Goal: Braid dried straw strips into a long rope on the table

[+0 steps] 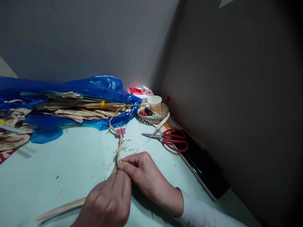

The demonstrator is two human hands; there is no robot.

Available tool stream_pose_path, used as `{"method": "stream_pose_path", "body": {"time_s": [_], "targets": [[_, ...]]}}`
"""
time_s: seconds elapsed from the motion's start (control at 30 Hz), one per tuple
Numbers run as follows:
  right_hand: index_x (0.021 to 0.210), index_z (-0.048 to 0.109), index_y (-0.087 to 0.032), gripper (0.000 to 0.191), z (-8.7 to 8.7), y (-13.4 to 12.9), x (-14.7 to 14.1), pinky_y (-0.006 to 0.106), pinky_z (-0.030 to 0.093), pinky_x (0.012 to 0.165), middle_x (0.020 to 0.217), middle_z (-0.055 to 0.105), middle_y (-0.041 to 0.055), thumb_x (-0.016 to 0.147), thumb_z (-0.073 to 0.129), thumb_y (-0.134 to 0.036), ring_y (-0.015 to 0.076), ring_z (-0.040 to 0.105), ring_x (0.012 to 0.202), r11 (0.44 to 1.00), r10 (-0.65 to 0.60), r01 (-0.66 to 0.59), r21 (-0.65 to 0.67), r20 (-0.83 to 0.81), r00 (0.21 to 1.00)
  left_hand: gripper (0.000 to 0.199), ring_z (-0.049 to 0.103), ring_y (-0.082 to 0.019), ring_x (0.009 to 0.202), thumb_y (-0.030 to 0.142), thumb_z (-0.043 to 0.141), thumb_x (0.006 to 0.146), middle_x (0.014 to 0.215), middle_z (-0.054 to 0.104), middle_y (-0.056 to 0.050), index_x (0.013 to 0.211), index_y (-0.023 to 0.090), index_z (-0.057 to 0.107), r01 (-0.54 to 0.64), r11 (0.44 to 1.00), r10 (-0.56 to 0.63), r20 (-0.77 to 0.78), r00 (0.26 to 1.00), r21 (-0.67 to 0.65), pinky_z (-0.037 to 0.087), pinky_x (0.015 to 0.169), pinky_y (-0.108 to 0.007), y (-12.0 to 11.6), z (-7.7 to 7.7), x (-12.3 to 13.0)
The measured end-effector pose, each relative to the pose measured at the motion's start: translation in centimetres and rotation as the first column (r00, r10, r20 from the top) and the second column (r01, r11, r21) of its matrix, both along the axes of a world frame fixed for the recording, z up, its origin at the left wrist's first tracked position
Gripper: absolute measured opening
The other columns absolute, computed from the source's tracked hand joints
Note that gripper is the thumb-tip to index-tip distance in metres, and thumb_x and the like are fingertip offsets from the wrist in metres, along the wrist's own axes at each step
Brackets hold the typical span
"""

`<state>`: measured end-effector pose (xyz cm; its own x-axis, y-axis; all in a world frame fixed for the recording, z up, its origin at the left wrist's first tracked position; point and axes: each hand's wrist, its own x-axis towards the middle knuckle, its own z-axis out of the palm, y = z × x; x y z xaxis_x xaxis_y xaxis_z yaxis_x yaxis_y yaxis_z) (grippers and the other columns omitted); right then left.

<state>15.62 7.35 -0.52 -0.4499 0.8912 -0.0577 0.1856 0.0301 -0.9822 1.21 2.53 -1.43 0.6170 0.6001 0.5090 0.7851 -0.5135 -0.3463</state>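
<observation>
The fibre cord (120, 150) runs from a pink clip (120, 131) toward the worktop's (78, 151) near edge, its near end pinched in the right hand's grip (119, 164); the left hand's grip (117, 172) closes just beside, fingertips hidden. A woven tray (163, 111) holds a cup (154, 102).

A white cup (154, 102) stands on a round woven tray (164, 110) near a red-and-white packet (139, 92); a flat black object (204, 168) lies beside the wall (227, 94).

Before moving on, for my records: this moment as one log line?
right hand: pinching twisted fibre cord | left hand: closed beside it, grip hidden | pink binder clip: on cord | red-handled scissors: right of cord
</observation>
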Motion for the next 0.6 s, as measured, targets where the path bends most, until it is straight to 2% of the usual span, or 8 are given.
{"method": "stream_pose_path", "body": {"time_s": [0.1,0.2,0.3,0.37,0.43,0.47,0.5,0.6], "targets": [[0.057,0.044,-0.016,0.034,0.0,0.0,0.2,0.023,0.024,0.052,0.059,0.035,-0.0042,0.088,0.052,-0.027,0.0091,0.031,0.059,0.999,-0.02,0.019,0.029,0.051,0.998,0.028,0.063,-0.019,0.055,0.004,0.044,0.081,0.066,0.066,-0.004,0.084,0.017,0.069,0.043,0.995,-0.042,0.02,0.999,-0.09,0.045,0.05,-0.029,-0.7,-0.1,0.0],[0.061,0.057,-0.014,0.03,0.3,0.2,0.6,0.022,0.029,0.054,0.059,0.047,-0.0025,0.088,0.053,-0.026,0.0098,0.039,0.059,0.999,-0.011,0.007,0.047,0.082,0.997,0.028,0.066,-0.019,0.059,0.015,0.044,0.086,0.074,0.072,-0.005,0.087,0.021,0.071,0.13,0.955,-0.076,0.204,0.976,-0.267,0.047,0.053,-0.028,-0.7,0.8,-0.8],[0.067,0.065,-0.012,0.029,0.6,0.5,0.9,0.021,0.036,0.059,0.064,0.058,0.0004,0.09,0.052,-0.024,0.0105,0.047,0.062,0.999,0.032,-0.032,0.016,0.029,0.999,0.029,0.064,-0.018,0.062,0.031,0.046,0.091,0.073,0.072,-0.001,0.076,0.027,0.071,0.082,0.866,0.197,0.488,0.851,-0.493,0.045,0.06,-0.027,0.8,2.9,-2.2],[0.07,0.067,-0.012,0.029,0.8,0.5,1.0,0.021,0.04,0.066,0.068,0.063,0.0021,0.091,0.051,-0.023,0.0114,0.052,0.066,0.999,0.05,-0.051,-0.019,-0.038,0.998,0.027,0.065,-0.02,0.074,0.042,0.05,0.089,0.082,0.074,0.0,0.079,0.027,0.071,0.073,0.719,0.45,0.543,0.709,-0.691,0.045,0.067,-0.027,2.3,4.1,-3.0],[0.071,0.067,-0.011,0.03,0.9,0.4,0.9,0.023,0.043,0.072,0.07,0.064,0.0033,0.092,0.049,-0.023,0.0127,0.056,0.071,0.996,0.06,-0.066,-0.052,-0.115,0.992,0.026,0.065,-0.021,0.083,0.046,0.054,0.087,0.085,0.072,0.0,0.083,0.026,0.069,0.284,0.458,0.568,0.523,0.635,-0.843,0.046,0.074,-0.027,3.5,4.5,-3.3],[0.07,0.067,-0.011,0.031,1.0,0.3,0.8,0.023,0.044,0.074,0.07,0.064,0.0036,0.093,0.047,-0.022,0.0132,0.057,0.072,0.994,0.069,-0.081,-0.069,-0.155,0.985,0.025,0.064,-0.02,0.085,0.045,0.054,0.087,0.086,0.071,0.0,0.082,0.025,0.068,0.41,0.327,0.61,0.521,0.597,-0.852,0.046,0.076,-0.027,3.9,4.4,-3.2],[0.07,0.066,-0.012,0.032,1.0,0.3,0.7,0.024,0.045,0.074,0.069,0.064,0.0036,0.093,0.046,-0.02,0.0134,0.058,0.071,0.992,0.085,-0.102,-0.08,-0.193,0.978,0.025,0.062,-0.019,0.084,0.043,0.053,0.088,0.083,0.069,-0.001,0.08,0.023,0.065,0.522,0.24,0.638,0.539,0.55,-0.818,0.046,0.075,-0.027,4.2,4.1,-2.9],[0.069,0.064,-0.013,0.03,1.2,0.0,0.6,0.024,0.046,0.074,0.068,0.065,0.0033,0.092,0.044,-0.015,0.013,0.059,0.07,0.991,0.098,-0.115,-0.066,-0.217,0.971,0.025,0.048,-0.011,0.056,0.04,0.056,0.087,0.064,0.056,0.003,0.074,0.019,0.058,0.717,0.122,0.737,0.546,0.398,-0.687,0.038,0.053,-0.022,4.3,2.5,-1.9]]}}
